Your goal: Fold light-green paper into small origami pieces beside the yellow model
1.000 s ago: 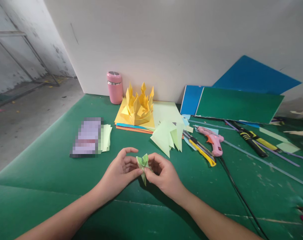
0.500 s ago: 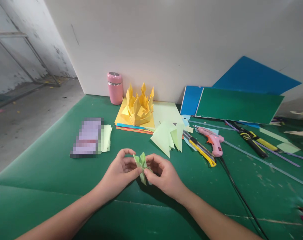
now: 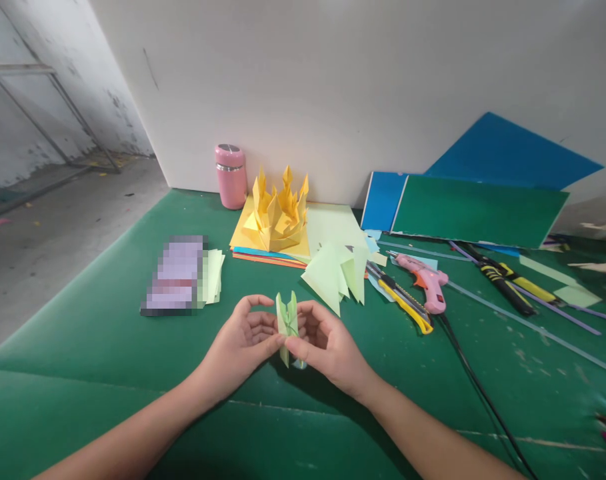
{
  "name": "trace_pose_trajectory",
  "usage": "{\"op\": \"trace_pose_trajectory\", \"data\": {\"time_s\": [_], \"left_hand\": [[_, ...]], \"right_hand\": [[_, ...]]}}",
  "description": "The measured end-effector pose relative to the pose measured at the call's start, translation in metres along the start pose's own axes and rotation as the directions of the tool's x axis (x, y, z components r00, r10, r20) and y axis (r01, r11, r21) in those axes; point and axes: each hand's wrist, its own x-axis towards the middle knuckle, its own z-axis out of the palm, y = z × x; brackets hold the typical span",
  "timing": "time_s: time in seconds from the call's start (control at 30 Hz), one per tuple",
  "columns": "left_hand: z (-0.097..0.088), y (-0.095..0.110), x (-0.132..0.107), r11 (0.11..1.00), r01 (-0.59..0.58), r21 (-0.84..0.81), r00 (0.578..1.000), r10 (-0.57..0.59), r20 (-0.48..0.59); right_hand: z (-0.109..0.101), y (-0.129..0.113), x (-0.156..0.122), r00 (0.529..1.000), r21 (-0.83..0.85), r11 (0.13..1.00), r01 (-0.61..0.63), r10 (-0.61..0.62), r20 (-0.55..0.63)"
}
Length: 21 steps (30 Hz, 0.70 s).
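Paper piece: small light-green folded piece (image 3: 287,325), held upright between both hands just above the green mat (image 3: 107,320), near the front of the table.
Left hand: left hand (image 3: 243,343) pinching the piece's left side at mid-height, thumb and forefinger pressed together on it, other fingers curled.
Right hand: right hand (image 3: 327,347) pinching the right side and lower edge, fingertips closed on the paper.
Fold: best kept symmetrical, with both upper flaps level and the centre crease straight.
Pressure: light at the tips; thin paper likely to crumple if squeezed hard.
Support: mat below useful for flattening a crease firmly.
Nearby: loose green triangles (image 3: 335,270) just beyond; yellow paper crown (image 3: 277,213) farther back; box cutter (image 3: 400,300) and glue gun (image 3: 425,277) to the right, well apart.
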Motion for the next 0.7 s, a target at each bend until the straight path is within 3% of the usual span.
{"op": "trace_pose_trajectory", "data": {"time_s": [0.2, 0.43, 0.7], "left_hand": [[-0.0021, -0.0008, 0.0006, 0.999, 0.043, -0.018, 0.999, -0.042, 0.007], [-0.0025, 0.0039, -0.0012, 0.991, 0.126, -0.046, 0.992, -0.126, 0.009], [-0.0039, 0.0053, 0.0001, 0.973, 0.219, -0.070, 0.975, -0.217, 0.039]], "right_hand": [[0.0014, 0.0017, 0.0013, 0.999, -0.035, 0.999, 0.040, -0.039, 0.024], [0.0046, 0.0049, 0.0008, 0.999, -0.088, 0.995, 0.041, -0.043, -0.027], [0.0036, 0.0021, 0.0004, 1.000, -0.055, 0.998, 0.019, -0.019, 0.003]]}}
